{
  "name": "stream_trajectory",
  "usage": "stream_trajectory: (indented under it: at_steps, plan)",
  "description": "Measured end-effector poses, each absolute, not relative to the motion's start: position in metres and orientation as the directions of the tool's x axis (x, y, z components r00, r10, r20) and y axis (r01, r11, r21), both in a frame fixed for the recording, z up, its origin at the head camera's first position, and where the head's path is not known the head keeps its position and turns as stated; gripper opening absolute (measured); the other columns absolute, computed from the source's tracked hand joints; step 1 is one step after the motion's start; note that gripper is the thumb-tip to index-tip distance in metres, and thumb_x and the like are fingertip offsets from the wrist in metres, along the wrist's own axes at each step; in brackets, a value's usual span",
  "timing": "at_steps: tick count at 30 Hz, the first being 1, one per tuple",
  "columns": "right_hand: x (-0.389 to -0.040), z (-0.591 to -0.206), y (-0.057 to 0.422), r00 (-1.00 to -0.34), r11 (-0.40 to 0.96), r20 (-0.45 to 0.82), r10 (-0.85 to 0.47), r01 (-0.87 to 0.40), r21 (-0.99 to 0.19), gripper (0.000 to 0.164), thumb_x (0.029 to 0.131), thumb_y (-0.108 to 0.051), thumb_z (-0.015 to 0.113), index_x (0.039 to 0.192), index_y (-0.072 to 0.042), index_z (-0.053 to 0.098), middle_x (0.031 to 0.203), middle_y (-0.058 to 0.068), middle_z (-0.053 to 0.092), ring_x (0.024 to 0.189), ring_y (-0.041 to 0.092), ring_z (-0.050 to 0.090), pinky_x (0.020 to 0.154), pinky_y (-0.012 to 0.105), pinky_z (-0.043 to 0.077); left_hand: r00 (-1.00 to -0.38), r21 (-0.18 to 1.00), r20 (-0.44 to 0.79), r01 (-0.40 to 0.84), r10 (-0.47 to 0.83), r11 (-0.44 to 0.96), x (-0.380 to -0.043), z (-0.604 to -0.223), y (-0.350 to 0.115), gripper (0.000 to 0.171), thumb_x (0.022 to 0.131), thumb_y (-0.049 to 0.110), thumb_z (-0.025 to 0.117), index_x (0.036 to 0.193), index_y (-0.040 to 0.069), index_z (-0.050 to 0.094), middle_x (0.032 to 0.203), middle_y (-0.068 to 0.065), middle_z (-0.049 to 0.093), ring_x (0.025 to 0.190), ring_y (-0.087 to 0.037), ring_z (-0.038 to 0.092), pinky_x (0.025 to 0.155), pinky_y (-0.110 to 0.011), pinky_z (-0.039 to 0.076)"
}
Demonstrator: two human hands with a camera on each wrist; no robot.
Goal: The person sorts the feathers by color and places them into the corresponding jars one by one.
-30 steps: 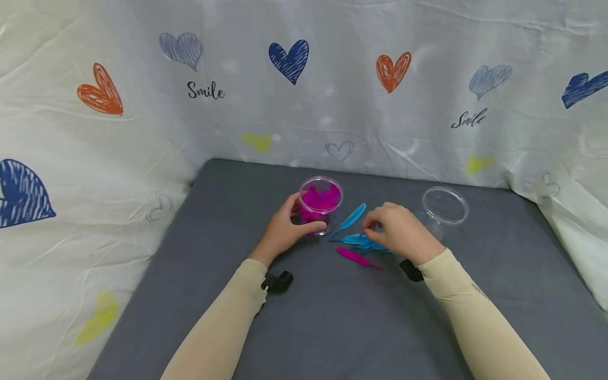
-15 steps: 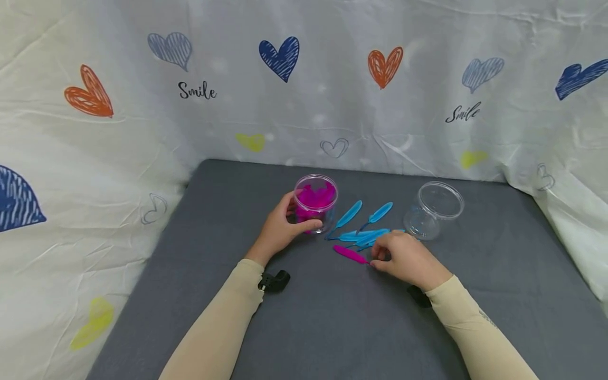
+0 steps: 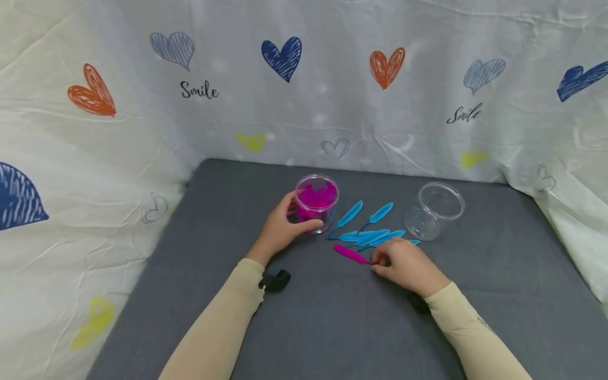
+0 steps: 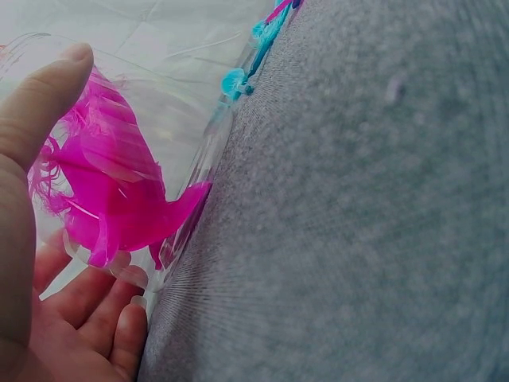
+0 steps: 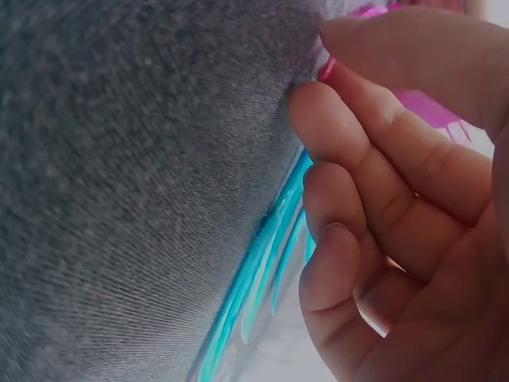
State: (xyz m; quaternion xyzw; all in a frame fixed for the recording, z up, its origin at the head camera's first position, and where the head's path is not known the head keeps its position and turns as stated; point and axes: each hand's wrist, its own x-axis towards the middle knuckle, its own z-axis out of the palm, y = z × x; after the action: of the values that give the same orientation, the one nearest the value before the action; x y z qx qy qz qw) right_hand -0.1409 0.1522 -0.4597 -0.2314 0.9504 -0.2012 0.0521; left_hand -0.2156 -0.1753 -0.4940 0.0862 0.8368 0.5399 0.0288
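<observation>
Though barely apart, right fingers [image 5: 386, 113] on feather [image 3: 349, 254]

Soft light casts faint shadows on grey cloth [image 3: 323, 327], partly blurred in wrist views.

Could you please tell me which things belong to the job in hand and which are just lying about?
In the job, apparently:
jar with pink feathers, held by the left hand
loose pink feather, pinched by the right hand

Lying about, though possibly part of it:
blue feathers on the grey cloth
other jar, no feathers visible inside
</observation>
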Motion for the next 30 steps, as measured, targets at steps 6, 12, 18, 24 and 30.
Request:
stream_trajectory:
  at_steps: [6, 12, 18, 24, 30]
  plan:
    - [-0.140, -0.462, 0.151, -0.891, 0.816, 0.006, -0.453, -0.418, -0.399, 0.012, 0.092, -0.021, 0.085, 0.084, -0.026, 0.077, 0.076, -0.015, 0.063, 0.079, 0.006, 0.055, 0.069, 0.026, 0.051, -0.983, 0.909, 0.051, 0.118, 0.174, 0.399, -0.215, -0.492, -0.174, 0.096, 0.084, 0.056, 0.090, 0.162, 0.027, 0.041, 0.150, 0.000, 0.059, 0.141, -0.027, 0.054, 0.119, -0.054, 0.050]
    - [-0.139, -0.464, 0.151, -0.887, 0.815, 0.031, -0.462, -0.438, -0.380, 0.015, 0.092, -0.020, 0.084, 0.082, -0.027, 0.075, 0.076, -0.015, 0.062, 0.079, 0.006, 0.054, 0.069, 0.026, 0.051, -0.984, 0.909, 0.045, 0.112, 0.173, 0.401, -0.215, -0.492, -0.175, 0.096, 0.085, 0.056, 0.090, 0.162, 0.026, 0.041, 0.149, -0.001, 0.059, 0.141, -0.027, 0.053, 0.120, -0.053, 0.049]
    - [-0.138, -0.461, 0.151, -0.875, 0.806, 0.103, -0.472, -0.476, -0.353, 0.014, 0.091, -0.018, 0.086, 0.083, -0.025, 0.075, 0.078, -0.014, 0.063, 0.082, 0.009, 0.058, 0.070, 0.028, 0.053, -0.984, 0.907, 0.045, 0.111, 0.170, 0.406, -0.214, -0.493, -0.176, 0.097, 0.084, 0.057, 0.090, 0.162, 0.026, 0.041, 0.148, 0.000, 0.059, 0.141, -0.028, 0.053, 0.119, -0.054, 0.050]
    - [-0.140, -0.454, 0.151, -0.869, 0.803, 0.130, -0.478, -0.492, -0.337, 0.012, 0.091, -0.019, 0.086, 0.085, -0.025, 0.077, 0.080, -0.014, 0.066, 0.083, 0.009, 0.058, 0.072, 0.030, 0.054, -0.984, 0.907, 0.049, 0.116, 0.174, 0.404, -0.214, -0.492, -0.175, 0.097, 0.084, 0.057, 0.090, 0.162, 0.026, 0.041, 0.149, 0.000, 0.059, 0.141, -0.028, 0.054, 0.117, -0.054, 0.052]
    - [-0.148, -0.435, 0.154, -0.865, 0.798, 0.171, -0.471, -0.501, -0.335, 0.011, 0.091, -0.017, 0.085, 0.087, -0.022, 0.077, 0.082, -0.009, 0.067, 0.083, 0.016, 0.062, 0.073, 0.033, 0.055, -0.983, 0.909, 0.052, 0.118, 0.174, 0.400, -0.214, -0.492, -0.175, 0.096, 0.085, 0.055, 0.090, 0.162, 0.025, 0.041, 0.149, 0.000, 0.058, 0.140, -0.028, 0.054, 0.115, -0.054, 0.054]
